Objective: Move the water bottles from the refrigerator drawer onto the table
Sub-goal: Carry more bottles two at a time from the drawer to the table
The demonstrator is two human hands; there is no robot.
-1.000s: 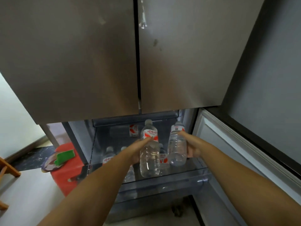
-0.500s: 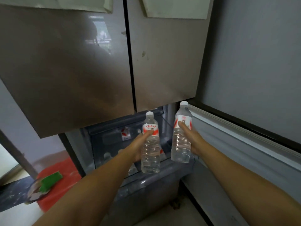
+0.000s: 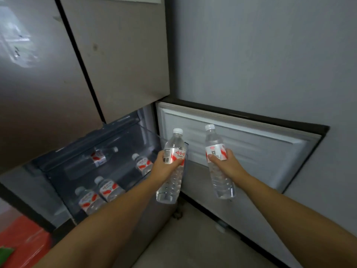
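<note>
My left hand (image 3: 165,167) grips a clear water bottle (image 3: 172,182) with a red-and-white label, held upright in front of the open refrigerator drawer (image 3: 108,144). A second, similar bottle (image 3: 219,171) is gripped by my right hand (image 3: 227,164), over the inner face of the open lower door (image 3: 251,144). Several more bottles remain in the drawer, among them one lying at the back (image 3: 100,157), one in the middle (image 3: 143,164) and two at the front (image 3: 100,194). No table is in view.
The closed upper refrigerator doors (image 3: 81,64) rise at the left and a grey wall (image 3: 260,55) at the right. A red stool (image 3: 23,240) stands at the bottom left. Bare floor (image 3: 185,238) lies below my arms.
Both hands lifted their bottles out of the drawer and carried them right, in front of the open lower door. The view swung to the right.
</note>
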